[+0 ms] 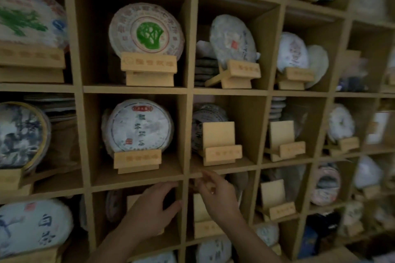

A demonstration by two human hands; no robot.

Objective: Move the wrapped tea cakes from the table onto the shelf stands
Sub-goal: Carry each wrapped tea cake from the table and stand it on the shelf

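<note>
Left hand: the left hand (pixel 152 209) reaches up from the bottom edge, fingers spread and loose, holding nothing, in front of the lower cubby left of the upright divider.
Right hand: the right hand (pixel 215 195) is raised just right of that divider, fingers loosely bent near the shelf edge; it is motion-blurred, and I cannot tell whether it pinches anything.
Hidden: the empty wooden stand (pixel 202 215) behind the right hand is partly covered by it; the cubby behind the left hand is dark and its contents are hard to make out. The table is out of view.
Task things: a wrapped tea cake with red seal (pixel 139 127) stands on edge on its wooden stand, round face turned outward, in the middle row. Above it, a tea cake with green emblem (pixel 147 32) stands the same way.
Empty stands: an empty stand (pixel 220 145) in the cubby above the right hand, with a cake leaning behind it; another empty stand (pixel 285 141) one cubby further right.
Surface and room: a wooden cubby shelf (pixel 136 89) fills the view in dim light; the far right cubbies are blurred.
</note>
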